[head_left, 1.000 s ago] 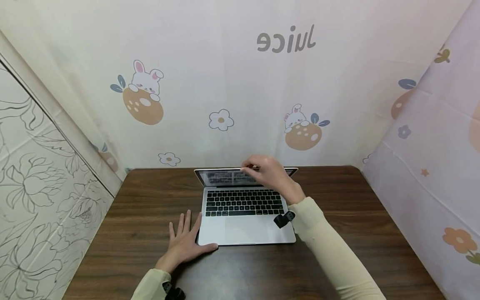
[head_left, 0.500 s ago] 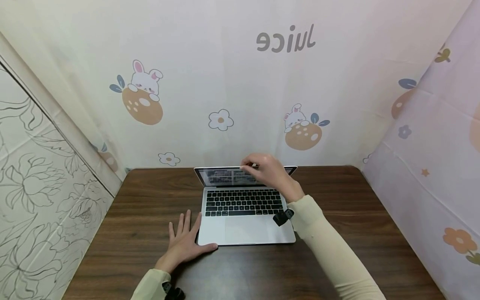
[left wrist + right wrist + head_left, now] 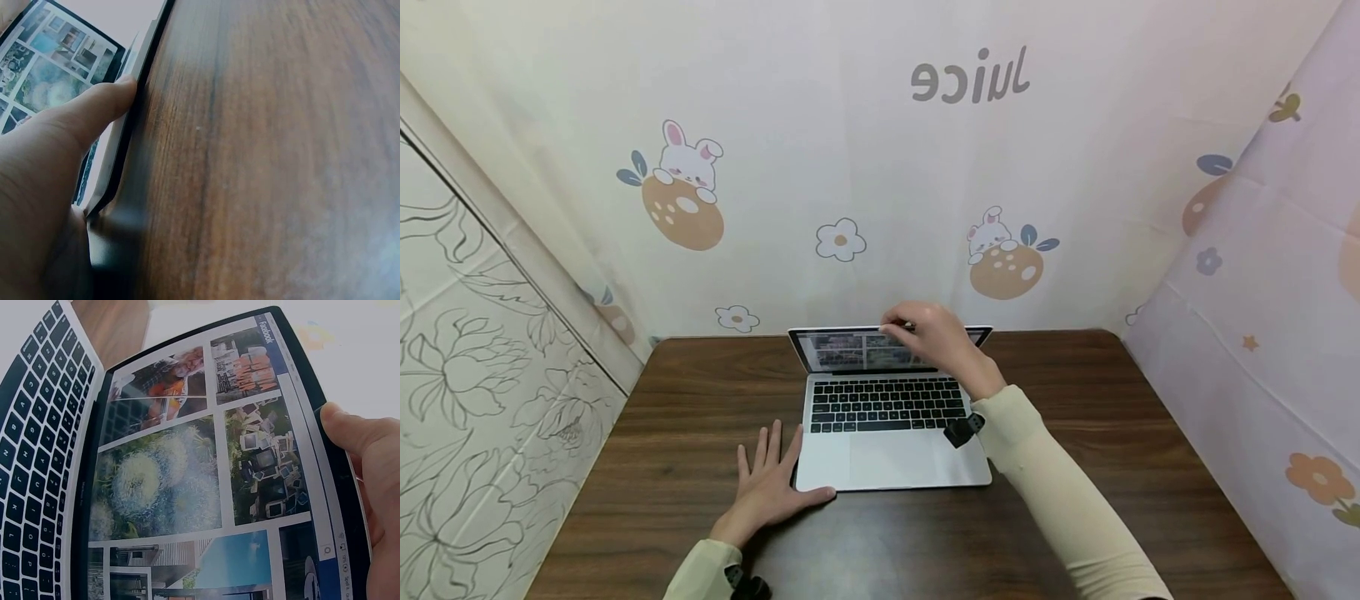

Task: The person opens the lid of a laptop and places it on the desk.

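A silver laptop (image 3: 895, 462) with black keys sits on the wooden table, its lid raised and its screen (image 3: 181, 469) lit with a page of pictures. The right hand (image 3: 936, 337) pinches the lid's top edge; in the right wrist view its thumb lies on the screen border and its other fingers go behind the lid. At the laptop's front left corner, the left hand (image 3: 767, 487) lies flat with spread fingers. Its thumb (image 3: 106, 103) rests along the laptop's front edge and the index fingertip touches the left side.
The dark wooden table (image 3: 692, 417) extends on both sides of the laptop. A printed curtain (image 3: 842, 167) hangs right behind the table's back edge, and more patterned cloth (image 3: 1247, 350) hangs along the right side. Each wrist wears a small black camera (image 3: 964, 429).
The right hand has moved slightly up and back with the lid, so the lid stands a little further up and more of the screen shows. The left hand has stayed in place.
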The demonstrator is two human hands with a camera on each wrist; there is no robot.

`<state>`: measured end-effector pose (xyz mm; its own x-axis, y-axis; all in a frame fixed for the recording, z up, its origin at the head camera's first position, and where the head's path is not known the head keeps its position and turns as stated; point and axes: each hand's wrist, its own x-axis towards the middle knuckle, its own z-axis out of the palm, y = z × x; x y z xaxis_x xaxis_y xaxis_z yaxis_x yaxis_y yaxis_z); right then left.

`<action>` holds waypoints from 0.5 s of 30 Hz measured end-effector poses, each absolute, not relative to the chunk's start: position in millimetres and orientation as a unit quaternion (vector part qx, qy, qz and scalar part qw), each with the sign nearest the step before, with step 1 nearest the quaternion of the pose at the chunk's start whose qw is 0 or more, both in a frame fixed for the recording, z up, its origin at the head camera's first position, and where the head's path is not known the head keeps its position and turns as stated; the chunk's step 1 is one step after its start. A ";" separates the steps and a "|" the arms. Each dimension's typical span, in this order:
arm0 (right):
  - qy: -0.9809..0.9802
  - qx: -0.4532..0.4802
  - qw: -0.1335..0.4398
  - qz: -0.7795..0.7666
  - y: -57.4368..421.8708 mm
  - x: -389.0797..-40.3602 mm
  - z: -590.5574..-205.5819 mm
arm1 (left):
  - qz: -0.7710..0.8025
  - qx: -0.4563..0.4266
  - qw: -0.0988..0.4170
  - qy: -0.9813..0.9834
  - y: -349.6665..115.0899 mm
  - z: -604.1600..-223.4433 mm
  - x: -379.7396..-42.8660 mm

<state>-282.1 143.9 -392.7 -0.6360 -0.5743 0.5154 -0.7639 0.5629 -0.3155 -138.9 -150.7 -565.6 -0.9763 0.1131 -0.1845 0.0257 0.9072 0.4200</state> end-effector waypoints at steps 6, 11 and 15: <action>-0.865 0.381 0.196 0.259 141.8 -283.7 -392.7 | 0.210 0.034 0.108 0.971 -150.4 -565.8 -139.0; -0.871 0.366 0.196 0.264 140.0 -283.4 -390.8 | 0.212 0.034 0.107 0.971 -150.1 -566.1 -139.7; -0.871 0.367 0.194 0.263 139.6 -284.7 -390.7 | 0.213 0.035 0.106 0.971 -150.8 -565.5 -139.5</action>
